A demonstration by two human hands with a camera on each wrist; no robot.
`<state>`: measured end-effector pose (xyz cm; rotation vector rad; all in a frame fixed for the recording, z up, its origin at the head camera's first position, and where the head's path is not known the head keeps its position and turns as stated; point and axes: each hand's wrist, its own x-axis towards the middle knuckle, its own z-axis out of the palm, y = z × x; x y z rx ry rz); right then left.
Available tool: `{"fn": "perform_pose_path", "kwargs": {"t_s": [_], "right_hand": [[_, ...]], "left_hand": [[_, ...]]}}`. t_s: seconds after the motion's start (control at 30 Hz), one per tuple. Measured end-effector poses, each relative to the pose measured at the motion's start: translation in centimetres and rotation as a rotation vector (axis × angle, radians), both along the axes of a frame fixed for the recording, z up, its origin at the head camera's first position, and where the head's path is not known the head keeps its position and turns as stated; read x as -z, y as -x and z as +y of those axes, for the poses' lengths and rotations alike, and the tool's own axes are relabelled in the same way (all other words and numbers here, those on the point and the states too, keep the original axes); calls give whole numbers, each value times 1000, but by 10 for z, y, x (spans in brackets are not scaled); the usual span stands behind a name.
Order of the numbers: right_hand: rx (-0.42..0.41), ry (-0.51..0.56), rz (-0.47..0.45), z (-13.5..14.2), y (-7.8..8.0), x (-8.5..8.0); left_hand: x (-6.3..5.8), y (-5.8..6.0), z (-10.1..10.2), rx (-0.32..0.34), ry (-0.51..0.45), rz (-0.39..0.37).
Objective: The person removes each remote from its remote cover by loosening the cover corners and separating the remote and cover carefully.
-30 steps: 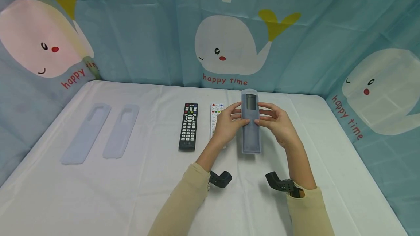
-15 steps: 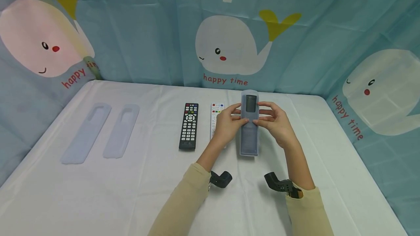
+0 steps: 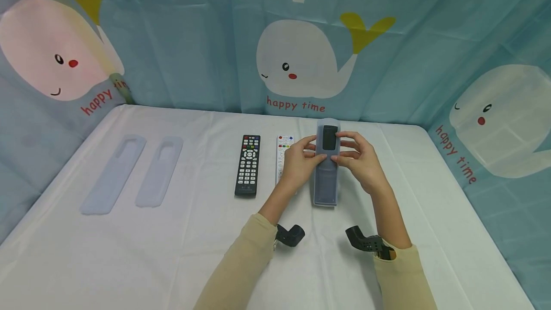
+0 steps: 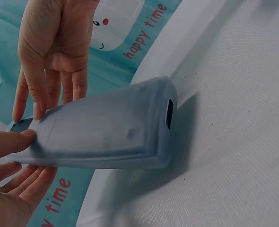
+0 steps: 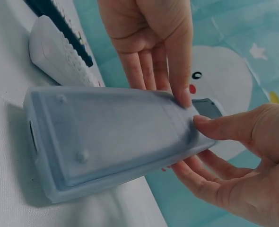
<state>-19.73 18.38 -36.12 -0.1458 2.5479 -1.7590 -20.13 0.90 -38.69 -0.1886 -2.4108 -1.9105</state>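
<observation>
Both hands hold a remote control in a translucent bluish cover [image 3: 325, 185], raised over the table with its far end tilted up. My left hand [image 3: 296, 162] grips its left edge, thumb on the face and fingers along the side. On the right edge my right hand [image 3: 362, 160] does the same, and the thumbs nearly meet. A dark part of the remote [image 3: 330, 138] shows through the cover's opening near the far end. The left wrist view has a small slot [image 4: 169, 114] in the cover's near end. The covered remote's underside is hidden.
A black remote [image 3: 247, 166] lies left of my hands. Beside it is a white remote [image 3: 285, 143], partly hidden by my left hand. Two more translucent covers [image 3: 114, 176] [image 3: 159, 173] lie on the white tablecloth [image 3: 206, 252] at left. A whale-print curtain [image 3: 198, 47] hangs behind.
The covered remote's near end has shifted slightly left and toward me. Its opening looks darker as the tilt changes, and my right hand has edged left. Both hands keep their hold.
</observation>
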Motion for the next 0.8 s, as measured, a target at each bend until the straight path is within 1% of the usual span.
{"fn": "perform_pose_path", "kwargs": {"t_s": [0.23,0.53,0.8], "right_hand": [[-7,18,29,-3,-1,-1],[28,6,65,-5,-2,-5],[5,-33,102,-7,-5,-7]], "left_hand": [[0,0,0,-1,6,36],[-3,-1,1,-19,16,75],[-6,-3,1,-50,5,112]]}}
